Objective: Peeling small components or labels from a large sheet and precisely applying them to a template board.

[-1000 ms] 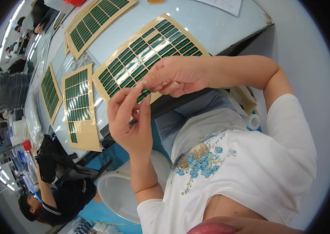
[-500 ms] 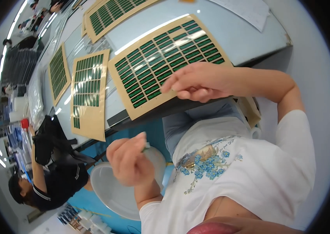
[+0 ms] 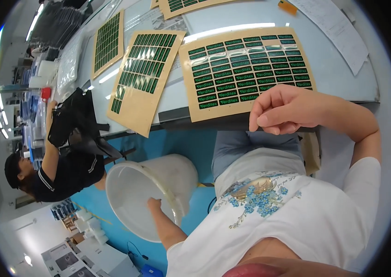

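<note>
Tan sheet (image 3: 204, 114) of green-and-black stickers (image 3: 225, 87): lies on the pale table (image 3: 348, 85), lower edge along the dark front edge of the tabletop. One plain tan slot (image 3: 273, 42) near the top, right of middle.

Right hand (image 3: 285, 108): over the lower right corner of the sheet, hiding it. Fingers curled, thumb close to forefinger, spacing narrow. Cannot tell of anything pinched there, nor of contact with the sheet.

Left hand (image 3: 154, 203): well apart from the right, below table level, within the outline of the bin's mouth. Fingers folded, too small to read; cannot tell holding or not, nor above or inside the rim.

White bin (image 3: 177, 171): stands on blue floor (image 3: 191, 143), wide round mouth toward the camera. Strip of floor between bin and table edge.

Second sheet (image 3: 135, 108): slanted, to the left of the first, lower corner jutting past the front edge. Upper corners of both meeting; cannot tell touching or just beside. Wedge of tabletop widening between them toward the front.

Third sheet (image 3: 107, 44): farther left, narrow gap. To the upper right: white paper (image 3: 334, 32), orange piece (image 3: 288, 7). At far left: co-worker (image 3: 73, 180) in dark clothing, near a black bundle (image 3: 73, 117).
</note>
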{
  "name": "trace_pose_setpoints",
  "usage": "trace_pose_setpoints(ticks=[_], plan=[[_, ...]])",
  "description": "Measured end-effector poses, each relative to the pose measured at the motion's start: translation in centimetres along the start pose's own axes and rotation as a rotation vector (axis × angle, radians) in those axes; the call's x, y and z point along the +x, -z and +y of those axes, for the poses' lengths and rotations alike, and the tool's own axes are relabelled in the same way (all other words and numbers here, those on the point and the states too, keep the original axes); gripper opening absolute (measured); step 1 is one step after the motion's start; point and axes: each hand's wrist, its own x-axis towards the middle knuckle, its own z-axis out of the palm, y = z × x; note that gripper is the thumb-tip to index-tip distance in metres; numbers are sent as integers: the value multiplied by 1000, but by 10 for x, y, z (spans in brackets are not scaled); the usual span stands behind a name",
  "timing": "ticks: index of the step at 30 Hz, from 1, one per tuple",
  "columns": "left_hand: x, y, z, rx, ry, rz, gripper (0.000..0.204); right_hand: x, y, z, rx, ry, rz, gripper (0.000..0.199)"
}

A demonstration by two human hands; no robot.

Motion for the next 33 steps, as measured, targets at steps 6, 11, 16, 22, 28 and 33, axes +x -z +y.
trace_pose_setpoints(ticks=[6, 11, 16, 22, 28, 33], plan=[[-20, 53, 45, -534, 192, 9, 27, 4, -7, -4, -69, -23, 70, 16], [7, -21, 11, -497, 149, 336, 20, 8, -9, -12, -120, -33, -14, 15], [6, 39, 40, -593, 373, 34, 25, 13, -7, -5, -111, -50, 52, 15], [-11, 56, 32, -575, 390, 620, 22, 18, -8, -13, -136, -12, -16, 16], [3, 247, 108, -1586, 65, 767, 39, 47, -19, -37, -334, -10, -25, 18], [-21, 392, 162, -1887, -269, 345, 52, 112, -23, -53, -927, 343, -54, 19]])
